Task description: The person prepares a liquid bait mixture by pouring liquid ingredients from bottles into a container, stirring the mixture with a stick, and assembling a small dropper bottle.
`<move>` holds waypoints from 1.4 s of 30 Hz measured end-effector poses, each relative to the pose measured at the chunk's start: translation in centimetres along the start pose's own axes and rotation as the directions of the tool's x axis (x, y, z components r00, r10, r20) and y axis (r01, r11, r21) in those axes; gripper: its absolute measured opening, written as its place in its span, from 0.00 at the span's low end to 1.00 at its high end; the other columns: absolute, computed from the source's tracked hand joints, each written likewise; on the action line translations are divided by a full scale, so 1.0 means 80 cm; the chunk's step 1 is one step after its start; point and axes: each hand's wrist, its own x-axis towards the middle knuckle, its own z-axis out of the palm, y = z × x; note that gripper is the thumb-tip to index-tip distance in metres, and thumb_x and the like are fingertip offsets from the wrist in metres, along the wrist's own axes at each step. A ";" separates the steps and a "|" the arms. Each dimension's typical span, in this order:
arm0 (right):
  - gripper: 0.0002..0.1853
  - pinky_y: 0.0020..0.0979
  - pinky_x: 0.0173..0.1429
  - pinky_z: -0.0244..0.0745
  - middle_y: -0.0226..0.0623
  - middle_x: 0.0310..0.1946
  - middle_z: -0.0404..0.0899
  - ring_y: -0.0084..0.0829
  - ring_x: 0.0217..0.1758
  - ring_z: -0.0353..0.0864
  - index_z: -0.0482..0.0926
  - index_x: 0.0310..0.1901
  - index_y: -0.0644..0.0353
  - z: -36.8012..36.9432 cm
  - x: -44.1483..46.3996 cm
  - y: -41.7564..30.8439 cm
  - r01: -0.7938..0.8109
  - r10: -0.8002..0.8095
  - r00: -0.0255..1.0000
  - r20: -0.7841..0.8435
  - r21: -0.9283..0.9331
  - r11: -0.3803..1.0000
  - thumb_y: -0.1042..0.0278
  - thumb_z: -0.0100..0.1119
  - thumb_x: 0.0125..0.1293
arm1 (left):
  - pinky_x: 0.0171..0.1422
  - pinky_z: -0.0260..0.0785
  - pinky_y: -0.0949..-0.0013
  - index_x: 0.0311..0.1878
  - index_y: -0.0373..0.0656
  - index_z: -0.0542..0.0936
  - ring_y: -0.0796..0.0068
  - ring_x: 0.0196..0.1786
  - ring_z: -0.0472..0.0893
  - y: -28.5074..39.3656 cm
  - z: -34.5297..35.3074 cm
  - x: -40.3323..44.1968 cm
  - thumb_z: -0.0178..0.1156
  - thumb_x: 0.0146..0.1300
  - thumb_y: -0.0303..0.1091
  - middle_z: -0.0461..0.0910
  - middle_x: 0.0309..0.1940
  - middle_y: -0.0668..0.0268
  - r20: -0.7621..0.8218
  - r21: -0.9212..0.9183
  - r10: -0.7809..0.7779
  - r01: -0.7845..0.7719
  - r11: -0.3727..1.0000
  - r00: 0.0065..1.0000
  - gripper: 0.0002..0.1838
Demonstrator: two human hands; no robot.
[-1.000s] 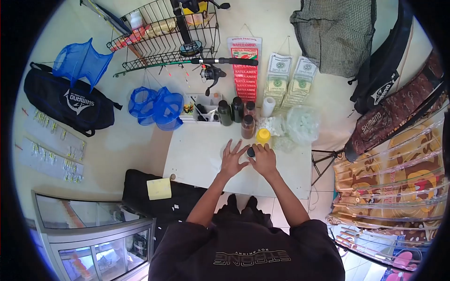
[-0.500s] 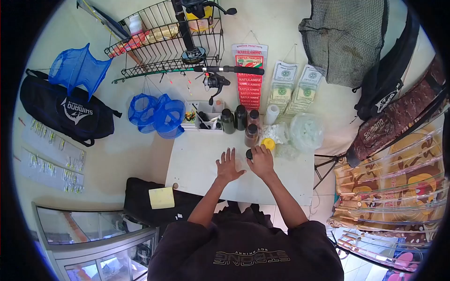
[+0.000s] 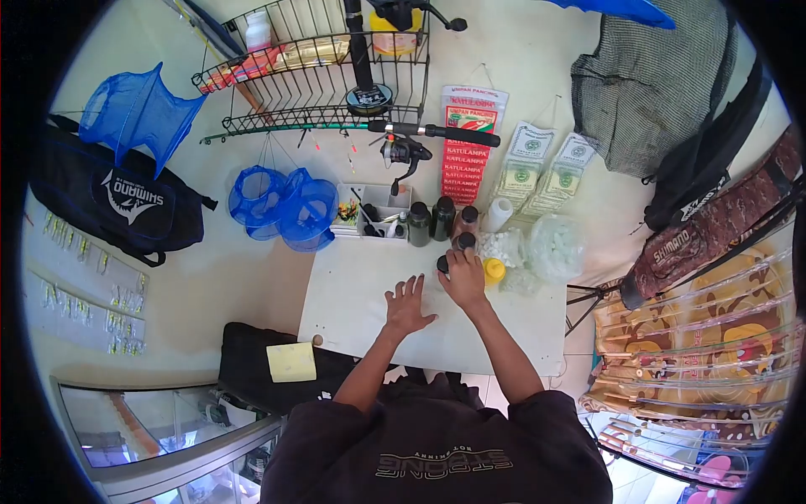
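Observation:
My right hand is closed around a black-capped bottle at the thumb side; mostly its cap shows and the body is hidden. Just beyond the fingers stands another bottle with a dark cap, close to the brownish bottle. To the right of the hand sits a jar with a yellow lid. My left hand lies over the white table with its fingers spread, holding nothing.
Two dark green bottles stand beside a white divided organizer at the back. Clear bags of white pieces lie right. A wire rack, fishing reel, blue nets and bait packets hang on the wall.
My right hand has moved forward with the black-capped bottle, closer to the other bottles. My left hand stays spread over the table. The view has shifted slightly.

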 end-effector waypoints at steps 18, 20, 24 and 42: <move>0.23 0.45 0.57 0.66 0.39 0.41 0.80 0.42 0.51 0.72 0.78 0.51 0.60 0.028 0.031 -0.024 -0.132 0.137 0.978 -0.159 0.040 0.990 0.61 0.69 0.54 | 0.74 0.43 0.33 0.78 0.49 0.48 0.49 0.78 0.48 -0.035 0.000 0.006 0.68 0.44 0.70 0.52 0.77 0.59 0.036 -0.059 0.192 -0.190 0.980 0.981 0.64; 0.23 0.45 0.57 0.66 0.39 0.40 0.80 0.42 0.50 0.72 0.78 0.51 0.60 0.034 0.035 -0.025 -0.152 0.159 0.972 -0.171 0.053 0.987 0.61 0.68 0.54 | 0.74 0.43 0.33 0.78 0.49 0.48 0.49 0.78 0.48 -0.039 0.001 0.005 0.69 0.43 0.70 0.53 0.76 0.58 -0.013 -0.063 0.230 -0.230 0.971 0.973 0.65; 0.25 0.45 0.60 0.64 0.39 0.47 0.77 0.44 0.53 0.70 0.77 0.54 0.59 0.032 0.035 -0.039 -0.235 0.242 0.959 -0.148 0.060 0.970 0.60 0.68 0.55 | 0.74 0.43 0.33 0.78 0.49 0.50 0.48 0.78 0.48 -0.051 -0.003 0.005 0.69 0.43 0.70 0.54 0.75 0.57 -0.012 -0.132 0.257 -0.256 0.958 0.966 0.64; 0.38 0.49 0.77 0.51 0.43 0.73 0.58 0.51 0.79 0.45 0.60 0.72 0.61 0.114 0.144 -0.164 -0.198 0.218 0.973 -0.074 0.207 0.958 0.60 0.62 0.62 | 0.77 0.50 0.47 0.70 0.36 0.62 0.42 0.75 0.54 -0.249 -0.110 0.158 0.64 0.62 0.40 0.64 0.69 0.52 -0.548 -0.140 0.084 -0.190 0.972 0.832 0.37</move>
